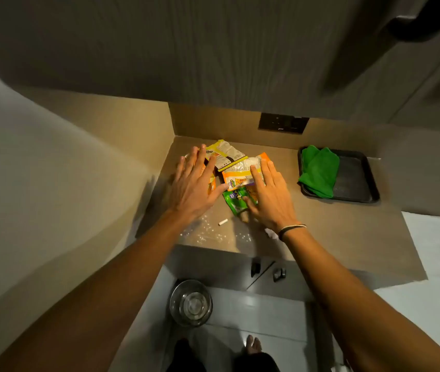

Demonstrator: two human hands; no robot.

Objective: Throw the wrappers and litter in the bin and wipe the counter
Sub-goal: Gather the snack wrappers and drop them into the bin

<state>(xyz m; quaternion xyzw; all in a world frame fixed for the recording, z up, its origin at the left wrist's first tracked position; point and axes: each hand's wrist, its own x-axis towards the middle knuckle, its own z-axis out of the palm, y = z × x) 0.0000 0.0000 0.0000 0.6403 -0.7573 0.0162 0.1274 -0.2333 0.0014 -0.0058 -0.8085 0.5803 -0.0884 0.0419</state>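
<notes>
Several snack wrappers lie in the corner of a brown counter (334,232): a yellow one (225,154) at the back, an orange-and-white one (240,171) in the middle, a small green one (236,200) in front. My left hand (194,183) is spread flat over the left side of the pile, fingers apart. My right hand (267,196) lies flat across the orange and green wrappers, fingers apart. A small white stub (223,222), clear crumpled plastic (208,232) and a white scrap (272,233) lie near the front edge. A round steel bin (190,302) stands on the floor below.
A black tray (355,181) at the right of the counter holds a folded green cloth (318,170). A dark socket plate (283,122) is on the back wall. Walls close the counter at the left and back. Cabinet handles (279,273) show below the edge.
</notes>
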